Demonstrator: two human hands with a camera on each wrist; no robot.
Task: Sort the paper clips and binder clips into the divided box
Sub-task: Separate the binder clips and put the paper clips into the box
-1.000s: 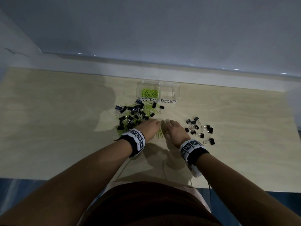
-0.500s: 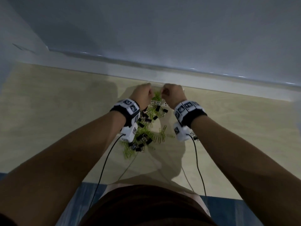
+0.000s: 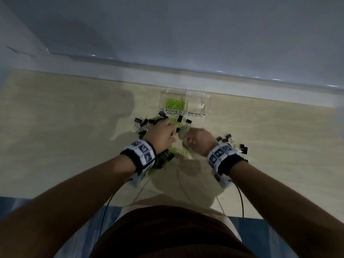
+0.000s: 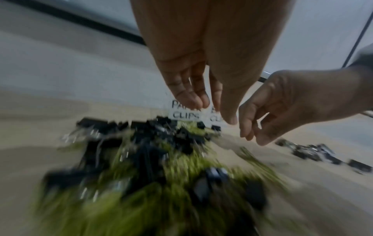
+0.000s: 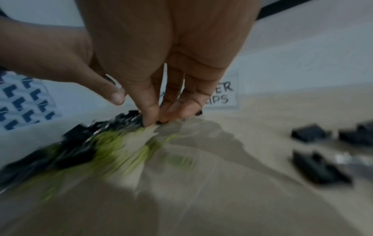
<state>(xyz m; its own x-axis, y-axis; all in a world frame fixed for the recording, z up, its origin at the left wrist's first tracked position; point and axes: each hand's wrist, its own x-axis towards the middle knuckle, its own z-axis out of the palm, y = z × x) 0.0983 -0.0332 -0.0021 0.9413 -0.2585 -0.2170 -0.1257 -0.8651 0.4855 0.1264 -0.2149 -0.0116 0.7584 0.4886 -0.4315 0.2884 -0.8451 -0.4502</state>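
My left hand (image 3: 162,134) and right hand (image 3: 197,141) hover over the mixed pile (image 3: 173,149) just before the box (image 3: 186,104); fingers on both hang loosely bent, seemingly empty (the blur hides the tips). I judge the paper clips (image 3: 183,151) light, thin and slippery, lying flat and tangling, so I'd rake several together and pinch the bunch. The binder clips (image 3: 240,147) are stiffer and chunkier, best taken by the body or wire handles.
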